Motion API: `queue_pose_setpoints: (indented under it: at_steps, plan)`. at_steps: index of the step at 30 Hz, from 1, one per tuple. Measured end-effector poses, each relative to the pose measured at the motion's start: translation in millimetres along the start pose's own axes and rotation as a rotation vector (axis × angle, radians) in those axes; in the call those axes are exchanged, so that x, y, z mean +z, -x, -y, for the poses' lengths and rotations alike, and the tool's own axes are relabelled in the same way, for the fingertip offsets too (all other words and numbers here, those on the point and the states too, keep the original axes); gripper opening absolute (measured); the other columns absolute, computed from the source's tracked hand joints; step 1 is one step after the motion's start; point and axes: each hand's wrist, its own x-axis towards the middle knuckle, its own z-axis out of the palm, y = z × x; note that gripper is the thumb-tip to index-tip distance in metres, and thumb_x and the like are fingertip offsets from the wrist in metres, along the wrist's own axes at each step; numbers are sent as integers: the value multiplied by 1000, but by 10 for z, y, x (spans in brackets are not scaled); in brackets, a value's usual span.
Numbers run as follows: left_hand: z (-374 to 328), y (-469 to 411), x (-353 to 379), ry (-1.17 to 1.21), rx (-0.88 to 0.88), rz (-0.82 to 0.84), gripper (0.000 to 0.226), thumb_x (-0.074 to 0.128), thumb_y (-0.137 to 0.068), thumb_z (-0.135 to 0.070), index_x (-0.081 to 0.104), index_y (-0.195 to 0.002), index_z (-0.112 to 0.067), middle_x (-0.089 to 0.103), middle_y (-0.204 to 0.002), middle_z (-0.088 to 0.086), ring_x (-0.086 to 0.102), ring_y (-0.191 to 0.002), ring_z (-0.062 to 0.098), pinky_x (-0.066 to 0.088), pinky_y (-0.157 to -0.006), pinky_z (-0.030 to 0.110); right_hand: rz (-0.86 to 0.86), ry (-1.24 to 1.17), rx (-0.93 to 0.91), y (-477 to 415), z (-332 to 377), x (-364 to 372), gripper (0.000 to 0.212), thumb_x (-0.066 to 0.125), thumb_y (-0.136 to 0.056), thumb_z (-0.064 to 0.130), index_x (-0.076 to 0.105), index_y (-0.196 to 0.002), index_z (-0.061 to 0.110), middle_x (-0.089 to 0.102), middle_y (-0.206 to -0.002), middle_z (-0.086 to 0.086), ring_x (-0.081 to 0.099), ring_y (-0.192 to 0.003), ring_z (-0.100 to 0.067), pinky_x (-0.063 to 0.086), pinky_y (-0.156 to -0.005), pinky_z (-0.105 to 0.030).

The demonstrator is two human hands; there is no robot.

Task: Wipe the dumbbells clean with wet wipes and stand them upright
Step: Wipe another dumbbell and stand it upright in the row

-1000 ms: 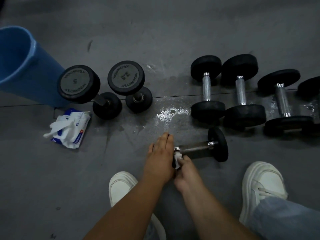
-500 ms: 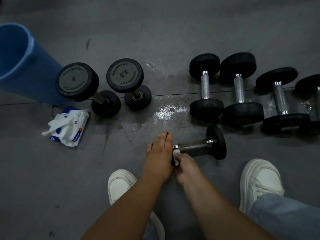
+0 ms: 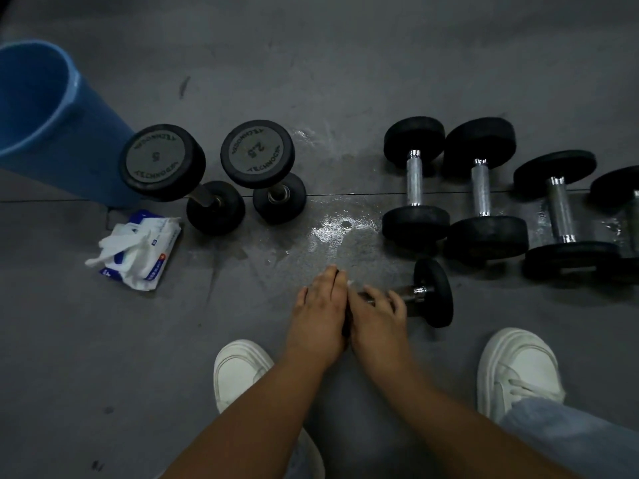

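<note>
The floor [image 3: 345, 63] carries all items; every position below is given from the small dumbbell [image 3: 434, 293] that lies on its side under your hands.

1. The blue bin [image 3: 86, 150] stands well apart, beyond it and to the left.
2. The row of dumbbells [image 3: 482, 191] lies flat just beyond it and to the right. These have not been stood up.
3. The two upright dumbbells [image 3: 257, 153] stand beyond it and to the left. Judge these as finished.
4. The pack of wipes [image 3: 138, 250] lies open, well to its left.
5. Your left hand [image 3: 320, 305] has not moved in the last second. It covers the left weight, fingers laid together and nearly straight, and steadies it.
6. Your right hand [image 3: 375, 312] has moved. A second ago it sat against the left weight. It has now travelled along the handle toward the right weight, and its fingers [image 3: 394, 300] curl over the bar.
7. The wet wipe [image 3: 351, 283] shows only as a white sliver between your hands. The rest is hidden, so you cannot confirm how much lies under the palm.

Meaning for the task: the wiping stroke appears to have passed from the left weight onto the handle. The right weight probably still needs a pass. The small dumbbell is not yet upright.
</note>
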Motion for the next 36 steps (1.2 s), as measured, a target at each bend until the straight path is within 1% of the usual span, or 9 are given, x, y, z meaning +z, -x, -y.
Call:
queue_pose_setpoints:
  at_steps: [4, 8, 12, 17, 22, 27, 31, 33, 36]
  plan:
    - [4, -4, -35, -38, -2, 35, 95, 67, -84, -32, 6, -156, -17, 2, -165, 2, 9, -151, 18, 15, -121, 41, 183, -23, 32, -235, 11, -102, 55, 46, -88, 26, 34, -142, 32, 60, -129, 12, 22, -144, -13, -1, -114, -45]
    - [-1, -17, -69, -25, 1, 38, 85, 59, -89, -30, 8, -156, -19, 3, -165, 2, 9, -151, 18, 16, -120, 45, 118, -37, 42, 21, 66, -93, 64, 46, -88, 22, 25, -148, 26, 58, -132, 11, 22, -145, -15, 0, -115, -45]
    - [13, -56, -81, -44, -11, 79, 96, 68, -83, -35, 9, -156, -18, 4, -164, 2, 10, -151, 20, 16, -120, 45, 149, -1, 40, -190, 73, -111, 59, 49, -89, 27, 31, -145, 29, 56, -135, 12, 20, -145, -15, -3, -114, -45]
    - [5, -87, -118, -22, -20, 87, 88, 63, -87, -32, 9, -155, -17, 4, -164, 1, 10, -151, 20, 15, -121, 45, 122, 5, 45, 54, 126, -114, 57, 45, -93, 27, 26, -147, 28, 54, -137, 13, 21, -145, -16, 1, -114, -46]
    - [10, -89, -180, -52, -18, 136, 107, 76, -76, -36, 7, -156, -16, 3, -164, 3, 8, -151, 20, 14, -121, 45, 195, 75, 2, -283, 43, -114, 59, 49, -91, 33, 28, -146, 28, 53, -138, 10, 19, -146, -18, -4, -113, -48]
    - [-16, -85, -177, -58, -17, 102, 96, 68, -83, -33, 8, -156, -15, 4, -165, 4, 10, -151, 20, 16, -120, 44, 96, 39, 24, 44, 108, -150, 51, 42, -94, 27, 33, -144, 27, 54, -137, 10, 23, -143, -13, -2, -113, -43]
    - [-4, -96, -185, -67, -24, 138, 104, 74, -79, -35, 6, -156, -15, 3, -165, 3, 8, -151, 21, 14, -120, 45, 134, 33, -9, -222, 39, -120, 49, 48, -92, 33, 38, -139, 31, 59, -130, 11, 24, -143, -15, -4, -113, -45]
    - [-13, -77, -175, -57, -19, 130, 101, 72, -82, -35, 6, -156, -15, 2, -165, 4, 8, -151, 20, 13, -120, 45, 73, 11, 4, -187, 45, -109, 42, 51, -89, 29, 50, -131, 30, 65, -120, 10, 38, -135, -16, 0, -113, -43]
    - [-11, -127, -185, -31, -22, 88, 96, 68, -83, -38, 10, -155, -15, 7, -164, 4, 12, -150, 20, 15, -120, 44, -182, -273, 148, 226, 85, 49, 23, 55, -84, 21, 69, -102, 24, 71, -88, 5, 64, -93, -17, 31, -99, -36]
